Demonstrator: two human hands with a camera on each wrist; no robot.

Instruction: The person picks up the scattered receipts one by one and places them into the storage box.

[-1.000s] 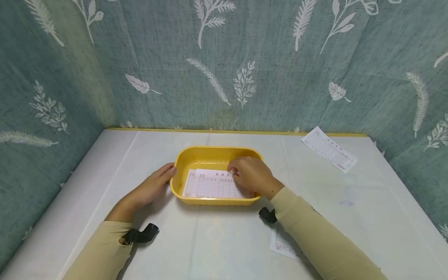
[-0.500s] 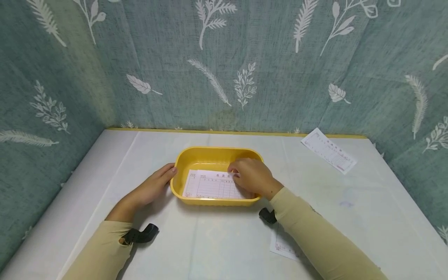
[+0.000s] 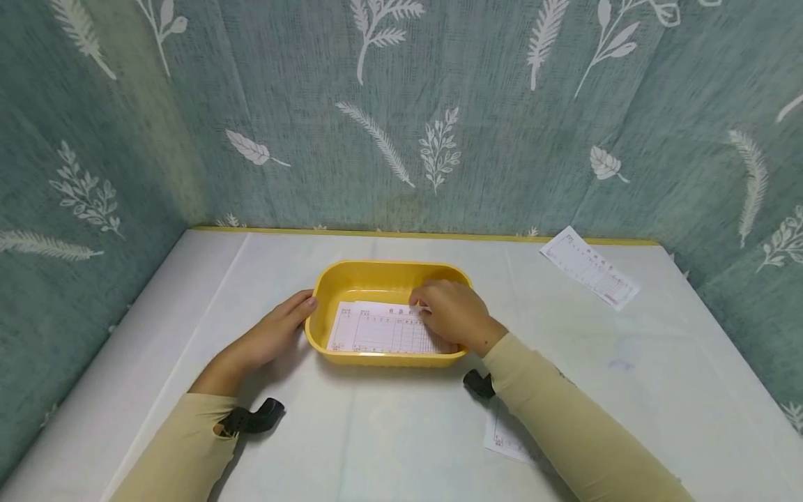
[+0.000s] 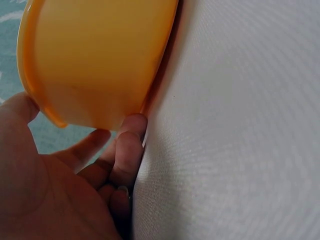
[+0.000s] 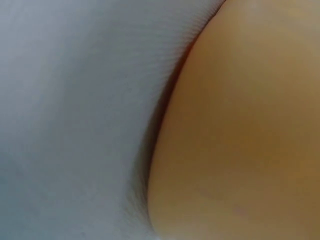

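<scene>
A yellow plastic basin sits on the table with printed paper receipts lying inside, one overlapping another. My left hand holds the basin's left end. In the left wrist view, the thumb of that left hand is at the rim and its fingertips are low against the wall of the basin. My right hand reaches over the right rim, fingers curled down at the right part of the top receipt; its fingertips are partly hidden. Only the basin's outer wall and the table show in the right wrist view.
A loose receipt lies at the back right of the white table. Another receipt is partly covered by the right forearm. A patterned green cloth rises behind the table's yellow back edge.
The top receipt in the basin has slid very slightly to the right along with my right hand. My left hand and the basin stay in place.
</scene>
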